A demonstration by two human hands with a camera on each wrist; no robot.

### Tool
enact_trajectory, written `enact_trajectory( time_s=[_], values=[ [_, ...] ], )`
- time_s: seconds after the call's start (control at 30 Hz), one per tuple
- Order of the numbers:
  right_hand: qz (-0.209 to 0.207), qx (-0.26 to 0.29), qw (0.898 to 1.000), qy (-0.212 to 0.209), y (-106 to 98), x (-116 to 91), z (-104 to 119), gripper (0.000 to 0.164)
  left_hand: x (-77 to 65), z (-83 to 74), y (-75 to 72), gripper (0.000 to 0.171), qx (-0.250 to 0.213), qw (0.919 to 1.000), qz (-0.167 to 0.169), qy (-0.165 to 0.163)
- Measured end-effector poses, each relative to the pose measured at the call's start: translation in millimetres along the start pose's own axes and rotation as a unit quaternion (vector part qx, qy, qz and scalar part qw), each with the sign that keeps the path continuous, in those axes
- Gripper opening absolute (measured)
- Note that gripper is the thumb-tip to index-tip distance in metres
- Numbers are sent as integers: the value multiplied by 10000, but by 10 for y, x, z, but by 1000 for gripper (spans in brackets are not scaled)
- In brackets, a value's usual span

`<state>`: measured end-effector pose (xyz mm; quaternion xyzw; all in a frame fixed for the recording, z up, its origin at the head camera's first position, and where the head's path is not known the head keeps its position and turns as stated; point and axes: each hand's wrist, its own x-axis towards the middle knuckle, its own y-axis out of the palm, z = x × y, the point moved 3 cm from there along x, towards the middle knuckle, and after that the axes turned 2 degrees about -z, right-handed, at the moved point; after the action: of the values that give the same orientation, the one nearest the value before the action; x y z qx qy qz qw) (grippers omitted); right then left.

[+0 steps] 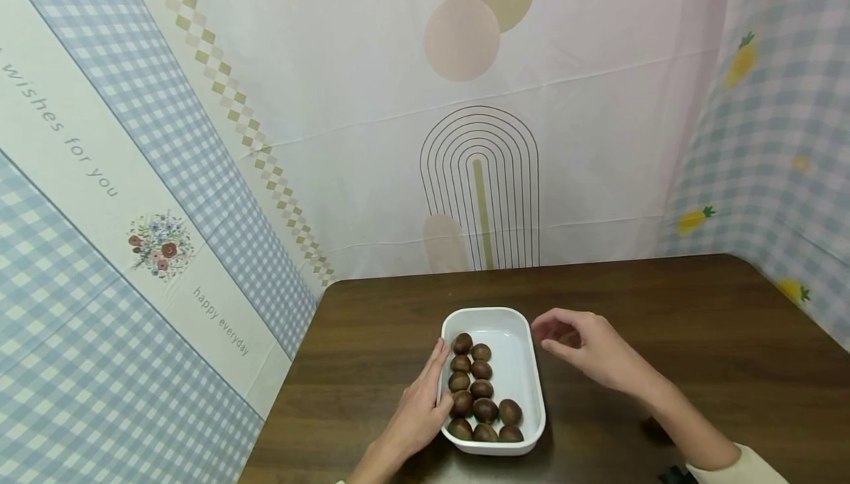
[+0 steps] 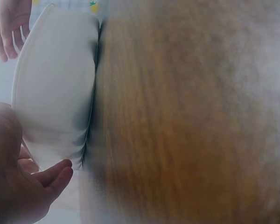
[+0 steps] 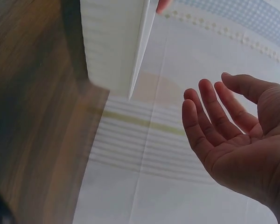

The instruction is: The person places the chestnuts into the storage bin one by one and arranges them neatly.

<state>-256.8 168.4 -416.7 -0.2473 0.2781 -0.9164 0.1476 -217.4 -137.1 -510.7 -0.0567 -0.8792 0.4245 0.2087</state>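
A white rectangular dish [image 1: 524, 373] with rounded corners stands on the brown wooden table. Inside it lie several round, dark brown, chestnut-like pieces [image 1: 485, 410], in two columns along the left wall and a third, shorter one at the near end. My left hand [image 1: 418, 410] holds the dish's left side, its thumb over the rim and its fingers along the outer wall. Just off the right rim, my right hand [image 1: 584, 340] hovers with fingers loosely bent and nothing in them. The right wrist view shows that same hand's bare palm [image 3: 238, 149] beside the dish's outer wall [image 3: 114, 44].
Printed cloths hang behind the table [image 1: 372, 314] and at both sides, the left one [image 1: 219, 226] blue-checked with lettering. A small dark shape [image 1: 656, 431] sits on the table by the right forearm. Beyond the dish, the tabletop reaches back to the cloth.
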Motion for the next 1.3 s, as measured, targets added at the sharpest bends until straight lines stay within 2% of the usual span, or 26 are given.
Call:
enact_trajectory(
  time_s=[0.27,0.53,0.6,0.8,1.03,1.3],
  values=[
    [-265,57,9996,120,-302,-196,-164,20,-5,-1,-1,75,-36,10000,2,3],
    [-335,243,9987,301,-533,-497,-417,24,-12,-10,-7,76,-57,10000,5,2],
    [-325,259,9980,472,-571,-579,-481,24,-12,-12,-8,76,-38,10000,7,-3],
    [-2,648,9921,1072,-649,-846,-697,28,-9,-15,-4,76,-23,10000,2,14],
    [388,1234,9853,1114,-622,-1128,-952,32,-9,-8,-2,76,3,10000,-3,-25],
    [687,1527,9772,1302,-581,-1316,-1134,34,-8,-24,-10,76,2,10000,8,-16]
  ],
)
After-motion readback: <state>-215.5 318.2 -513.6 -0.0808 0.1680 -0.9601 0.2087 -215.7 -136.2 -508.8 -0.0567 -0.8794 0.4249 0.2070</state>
